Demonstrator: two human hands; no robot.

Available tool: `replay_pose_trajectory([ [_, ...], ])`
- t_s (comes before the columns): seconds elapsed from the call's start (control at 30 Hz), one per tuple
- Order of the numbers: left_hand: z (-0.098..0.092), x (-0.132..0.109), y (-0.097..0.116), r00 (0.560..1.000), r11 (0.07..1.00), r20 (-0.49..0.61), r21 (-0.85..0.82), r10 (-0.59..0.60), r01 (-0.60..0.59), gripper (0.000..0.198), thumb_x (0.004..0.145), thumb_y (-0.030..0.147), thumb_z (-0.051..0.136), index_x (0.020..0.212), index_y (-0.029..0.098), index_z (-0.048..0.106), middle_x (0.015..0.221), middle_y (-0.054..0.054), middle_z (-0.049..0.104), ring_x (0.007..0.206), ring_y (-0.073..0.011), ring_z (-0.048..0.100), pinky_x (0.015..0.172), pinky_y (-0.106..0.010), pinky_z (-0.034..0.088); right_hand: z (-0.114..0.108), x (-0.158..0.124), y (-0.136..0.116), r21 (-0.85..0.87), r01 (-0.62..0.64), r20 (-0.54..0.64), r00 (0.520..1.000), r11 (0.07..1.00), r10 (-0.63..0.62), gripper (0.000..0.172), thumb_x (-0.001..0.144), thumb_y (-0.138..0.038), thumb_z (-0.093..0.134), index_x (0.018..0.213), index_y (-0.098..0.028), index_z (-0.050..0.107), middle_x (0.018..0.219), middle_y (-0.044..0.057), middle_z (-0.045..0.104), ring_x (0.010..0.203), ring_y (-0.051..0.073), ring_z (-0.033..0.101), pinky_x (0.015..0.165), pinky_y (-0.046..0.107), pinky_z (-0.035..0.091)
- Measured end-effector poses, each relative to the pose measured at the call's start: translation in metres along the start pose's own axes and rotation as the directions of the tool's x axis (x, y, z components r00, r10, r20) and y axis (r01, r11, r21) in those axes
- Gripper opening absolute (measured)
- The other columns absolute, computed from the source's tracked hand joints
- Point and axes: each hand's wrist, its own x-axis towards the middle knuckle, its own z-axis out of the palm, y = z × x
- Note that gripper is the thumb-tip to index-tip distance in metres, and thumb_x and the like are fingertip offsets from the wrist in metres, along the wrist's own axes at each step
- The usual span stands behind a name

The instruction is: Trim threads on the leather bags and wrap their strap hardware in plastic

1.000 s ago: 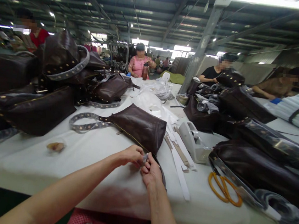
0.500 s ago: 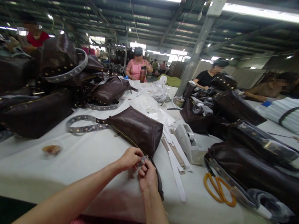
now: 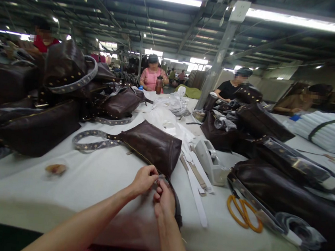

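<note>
A dark brown leather handbag (image 3: 156, 144) with a brass zipper lies on the white-covered table. One strap (image 3: 89, 140), wrapped in clear plastic and studded, loops out to its left. At the bag's near corner, my left hand (image 3: 145, 181) has its thumb and fingers pinched on a small greyish strip (image 3: 161, 177), possibly plastic wrapping. Facing it, my right hand (image 3: 164, 197) is closed with fingertips on the same strip. A dark strap (image 3: 178, 212) curves down past the right hand's outer side. My fingers hide much of the strip.
A white tape dispenser (image 3: 212, 166), white strips (image 3: 197, 202) and orange-handled scissors (image 3: 245, 213) lie right of the bag. More brown bags are piled left (image 3: 35, 127) and right (image 3: 287, 186). A crumpled brownish scrap (image 3: 56, 169) lies left. Several co-workers sit beyond.
My right hand has turned slightly and its fingers have curled lower on the strip. The left hand stays pinched at the bag's corner. The view has shifted a little.
</note>
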Motion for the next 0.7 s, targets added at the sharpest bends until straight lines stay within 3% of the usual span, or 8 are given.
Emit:
replay_pose_trajectory([
  [0.17, -0.002, -0.003, 0.0, 0.995, 0.992, 0.017, 0.087, 0.095, -0.096, 0.005, 0.071, 0.018, 0.055, 0.067, 0.018, 0.058, 0.063, 0.004, 0.058, 0.052, -0.0091, 0.05, 0.049, -0.019, 0.039, -0.005, -0.001, 0.005, -0.034, -0.004, 0.016, 1.0, 0.999, 0.004, 0.019, 0.07, -0.031, 0.073, 0.075, -0.018, 0.06, 0.048, -0.01, 0.046, 0.035, 0.002, 0.036, 0.033, 0.013, 0.023],
  [0.37, 0.005, -0.004, -0.002, 0.991, 0.983, 0.097, -0.152, -0.093, 0.107, 0.006, 0.07, 0.019, 0.058, 0.069, 0.017, 0.052, 0.052, 0.006, 0.053, 0.041, -0.0074, 0.046, 0.042, -0.018, 0.037, -0.004, 0.008, -0.005, -0.001, -0.11, 0.058, 0.992, 0.994, 0.11, 0.027, 0.071, -0.033, 0.076, 0.068, -0.018, 0.054, 0.045, -0.01, 0.044, 0.032, 0.002, 0.032, 0.03, 0.013, 0.017],
  [0.53, 0.007, -0.004, 0.001, 0.951, 0.927, 0.192, -0.242, -0.242, 0.285, 0.016, 0.07, 0.026, 0.064, 0.073, 0.016, 0.052, 0.055, 0.001, 0.06, 0.041, -0.0071, 0.048, 0.04, -0.018, 0.04, -0.002, 0.009, -0.011, 0.024, -0.176, 0.139, 0.975, 0.984, 0.171, 0.025, 0.076, -0.029, 0.072, 0.066, -0.017, 0.052, 0.042, -0.011, 0.04, 0.032, 0.002, 0.031, 0.03, 0.011, 0.016],
  [0.7, 0.01, -0.009, 0.004, 0.947, 0.914, 0.21, -0.275, -0.244, 0.297, 0.028, 0.068, 0.039, 0.067, 0.067, 0.014, 0.055, 0.056, 0.0, 0.061, 0.039, -0.0058, 0.048, 0.037, -0.017, 0.038, 0.003, 0.007, -0.011, 0.006, -0.205, 0.135, 0.97, 0.979, 0.202, 0.032, 0.077, -0.035, 0.071, 0.061, -0.019, 0.048, 0.036, -0.012, 0.036, 0.026, 0.002, 0.025, 0.029, 0.013, 0.015],
])
